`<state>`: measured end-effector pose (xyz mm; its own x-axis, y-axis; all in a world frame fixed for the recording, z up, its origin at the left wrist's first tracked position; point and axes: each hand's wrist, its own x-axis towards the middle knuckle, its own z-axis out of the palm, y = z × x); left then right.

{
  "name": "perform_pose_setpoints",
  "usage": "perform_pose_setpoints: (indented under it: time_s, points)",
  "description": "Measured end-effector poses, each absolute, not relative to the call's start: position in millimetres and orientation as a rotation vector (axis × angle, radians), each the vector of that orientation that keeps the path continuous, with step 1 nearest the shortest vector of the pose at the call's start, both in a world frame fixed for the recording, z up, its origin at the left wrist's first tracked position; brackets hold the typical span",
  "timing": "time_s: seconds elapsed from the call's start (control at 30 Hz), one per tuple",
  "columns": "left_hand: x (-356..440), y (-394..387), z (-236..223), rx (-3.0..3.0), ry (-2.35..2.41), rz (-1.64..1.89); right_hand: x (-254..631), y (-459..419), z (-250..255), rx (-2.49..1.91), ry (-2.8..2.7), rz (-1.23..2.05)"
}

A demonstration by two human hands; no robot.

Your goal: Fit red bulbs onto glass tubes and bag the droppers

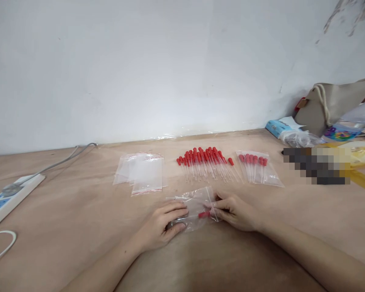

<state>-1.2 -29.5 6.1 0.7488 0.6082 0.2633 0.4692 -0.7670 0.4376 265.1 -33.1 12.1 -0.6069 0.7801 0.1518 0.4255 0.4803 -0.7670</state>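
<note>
A clear zip bag [196,198] lies sideways in front of me, its mouth to the right. My left hand [167,223] grips its left end, thumb below and fingers above. Inside the bag shows a dropper with a red rubber bulb [204,214], its clear tube running left toward my left hand. At the bag's mouth, the fingers of my right hand [234,211] are closed at the end of the red bulb; the fingertips seem to be within the opening. Farther back lies a pile of red-bulbed droppers [202,158].
Flat zip bags [147,172] lie left of the pile; a bag of several droppers [258,168] lies right. A power strip [15,198] with a grey cable is at far left. A tissue pack [278,127], grey bag [340,101] and plastic bottle [353,121] stand back right.
</note>
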Motion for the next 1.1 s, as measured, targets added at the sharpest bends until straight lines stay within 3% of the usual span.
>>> perform_pose_setpoints:
  time_s: [0.1, 0.3, 0.53, 0.7, 0.9, 1.1]
  points:
    - [-1, -29, 6, 2.594, 0.825, 0.549, 278, -23, 19, -1.098, -2.233, 0.767]
    - [0, -27, 5, 2.566, 0.871, 0.521, 321, 44, 23, -1.831, -1.775, 0.173]
    - [0, -27, 2, 2.572, 0.932, 0.556, 330, 93, 23, -2.257, -1.744, 0.265]
    - [0, -27, 4, 2.563, 0.921, 0.514, 339, 82, 32, -2.036, -1.551, 0.290]
    - [0, -26, 5, 2.560, 0.903, 0.510, 314, 24, 21, -1.339, -1.189, 0.753]
    - [0, -26, 5, 2.551, 0.936, 0.515, 283, -5, -2, -1.232, -1.044, 0.924]
